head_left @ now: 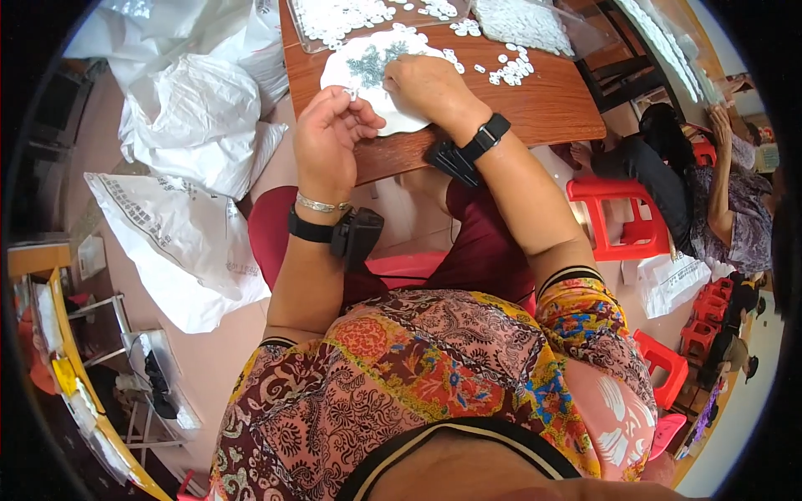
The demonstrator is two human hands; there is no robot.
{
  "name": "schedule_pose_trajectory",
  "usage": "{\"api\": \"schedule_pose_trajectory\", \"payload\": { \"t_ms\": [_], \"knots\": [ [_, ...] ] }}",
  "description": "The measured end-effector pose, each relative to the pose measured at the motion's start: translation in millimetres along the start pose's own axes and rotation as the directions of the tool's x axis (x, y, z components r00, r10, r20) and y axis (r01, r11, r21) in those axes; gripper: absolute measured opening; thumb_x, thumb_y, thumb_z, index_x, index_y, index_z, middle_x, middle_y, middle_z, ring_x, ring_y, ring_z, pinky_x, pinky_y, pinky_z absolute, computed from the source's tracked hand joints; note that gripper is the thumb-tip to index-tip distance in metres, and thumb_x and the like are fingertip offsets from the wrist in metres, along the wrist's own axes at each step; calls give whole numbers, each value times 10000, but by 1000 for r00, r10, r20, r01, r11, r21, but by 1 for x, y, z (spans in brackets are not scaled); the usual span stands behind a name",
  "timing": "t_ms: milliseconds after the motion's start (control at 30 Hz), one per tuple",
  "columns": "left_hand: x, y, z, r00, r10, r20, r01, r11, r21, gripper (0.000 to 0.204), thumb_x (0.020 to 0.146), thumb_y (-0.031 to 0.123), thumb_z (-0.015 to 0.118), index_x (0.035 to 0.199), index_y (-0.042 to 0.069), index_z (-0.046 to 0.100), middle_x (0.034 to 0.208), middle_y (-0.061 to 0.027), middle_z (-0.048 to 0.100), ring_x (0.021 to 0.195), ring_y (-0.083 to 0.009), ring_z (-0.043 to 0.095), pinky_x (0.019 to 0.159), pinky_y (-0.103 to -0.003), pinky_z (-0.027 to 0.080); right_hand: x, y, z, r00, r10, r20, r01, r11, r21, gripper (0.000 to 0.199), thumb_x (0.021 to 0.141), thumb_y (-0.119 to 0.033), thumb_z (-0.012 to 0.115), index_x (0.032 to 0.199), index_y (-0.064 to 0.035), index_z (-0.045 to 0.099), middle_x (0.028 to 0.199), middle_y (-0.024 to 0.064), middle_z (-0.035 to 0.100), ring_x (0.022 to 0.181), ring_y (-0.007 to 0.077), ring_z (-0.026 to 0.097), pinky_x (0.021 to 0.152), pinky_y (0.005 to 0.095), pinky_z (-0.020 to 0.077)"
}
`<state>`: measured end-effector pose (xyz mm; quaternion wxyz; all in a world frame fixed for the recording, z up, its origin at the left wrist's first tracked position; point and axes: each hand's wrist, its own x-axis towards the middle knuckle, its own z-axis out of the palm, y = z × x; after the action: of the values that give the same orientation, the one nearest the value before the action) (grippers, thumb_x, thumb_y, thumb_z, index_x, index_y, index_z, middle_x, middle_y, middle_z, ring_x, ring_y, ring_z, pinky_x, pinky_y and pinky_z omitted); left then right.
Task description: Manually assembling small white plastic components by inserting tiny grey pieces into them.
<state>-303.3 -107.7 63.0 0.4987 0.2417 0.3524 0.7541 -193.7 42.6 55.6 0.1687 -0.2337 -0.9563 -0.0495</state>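
Note:
My left hand (328,125) is at the near left edge of a white round plate or sheet (409,117). Between its thumb and index finger it pinches a small white plastic piece (352,93); the other fingers are curled. On the white surface lies a heap of small grey metal parts (364,68), perhaps screws. My right hand (430,83) reaches over it from the right, fingertips closed together at the heap's edge. Whatever those fingertips hold is too small and hidden to name.
On the brown wooden table (547,108) are loose white oval pieces (510,71), a clear tray (322,42) of them and a packed clear box (522,25). White sacks (192,125) stand on the left floor. Red stools (618,219) and another person (727,192) are at right.

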Motion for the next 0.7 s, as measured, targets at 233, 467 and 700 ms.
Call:
{"api": "schedule_pose_trajectory", "payload": {
  "t_ms": [233, 467, 700],
  "knots": [
    [-6, -10, 12, 989, -97, 116, 90, 994, 66, 150, 908, 157, 419, 841, 38, 481, 761, -93, 568, 713, -208, 603, 658, -279, 462, -6, 1, -16, 993, -97, -71, 106, 986, 129, 109, 783, -163, 568, 793, -73, 630, 805, 109, 626, 770, 310, 621, 661, 408, 500],
    [-13, -7, 27, 994, -61, 88, 48, 988, 144, 174, 880, 147, 447, 783, 32, 535, 705, -47, 560, 636, -133, 581, 601, -223, 446, -4, -9, -21, 987, -159, 12, 155, 978, 140, 141, 773, -122, 536, 795, -69, 664, 803, 141, 640, 798, 305, 640, 689, 405, 507],
    [-17, -8, 32, 989, -80, 123, 38, 950, 309, 173, 874, 138, 440, 779, 29, 534, 716, -57, 576, 665, -134, 577, 635, -230, 441, -1, -9, -20, 982, -185, 35, 179, 976, 128, 150, 788, -133, 524, 799, -56, 653, 820, 139, 645, 805, 307, 639, 682, 395, 507]
  ]
}}
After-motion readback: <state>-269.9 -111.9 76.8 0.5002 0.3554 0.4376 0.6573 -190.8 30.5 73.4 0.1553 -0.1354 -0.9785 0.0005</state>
